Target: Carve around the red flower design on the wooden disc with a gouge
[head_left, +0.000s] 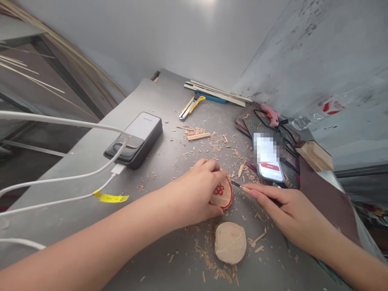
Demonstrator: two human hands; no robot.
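Note:
My left hand (pixel 198 194) grips a round wood slice (pixel 223 195) by its edge, fingers over the far side and thumb at the near side. Red colour runs along the slice's rim, and a red flower is drawn on its face; my fingers hide part of it. In my right hand (pixel 283 208) is a slim carving tool (pixel 242 187) with a pale handle, pinched between thumb and fingers. Its dark metal tip meets or nearly meets the slice's right edge. A second, plain wood slice (pixel 230 242) lies flat just below my left hand.
Wood shavings (pixel 195 133) litter the grey table (pixel 169 93). A power bank (pixel 135 139) with white cables sits left. Behind are a yellow utility knife (pixel 191 107) and wooden sticks (pixel 218 93). At right lie a lit phone (pixel 268 157), a pink glue gun (pixel 270 114) and a wooden block (pixel 314 155).

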